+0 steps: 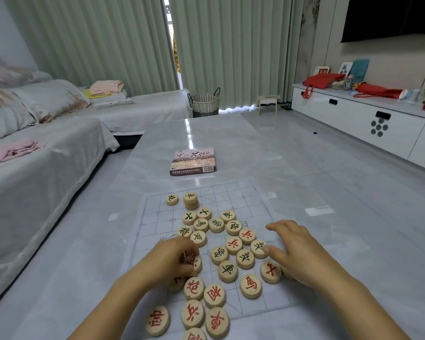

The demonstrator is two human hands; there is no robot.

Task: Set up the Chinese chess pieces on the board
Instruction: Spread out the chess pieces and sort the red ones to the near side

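Observation:
A thin clear chess board sheet (243,200) with faint grid lines lies on the glossy grey table. Several round wooden pieces with red or green characters are scattered over its near and middle part, and a short stack of green pieces (191,200) stands at the far left. My left hand (172,258) curls its fingers round a red-marked piece (194,263) at the near left of the board. My right hand (295,251) lies flat with straight fingers, its thumb touching a green piece (258,248). A red piece (270,271) sits by the right wrist.
The chess set box (193,161) lies on the table beyond the board. A covered sofa (35,153) runs along the left. A white cabinet (368,123) with red bags stands on the right, a woven basket (204,104) by the curtains.

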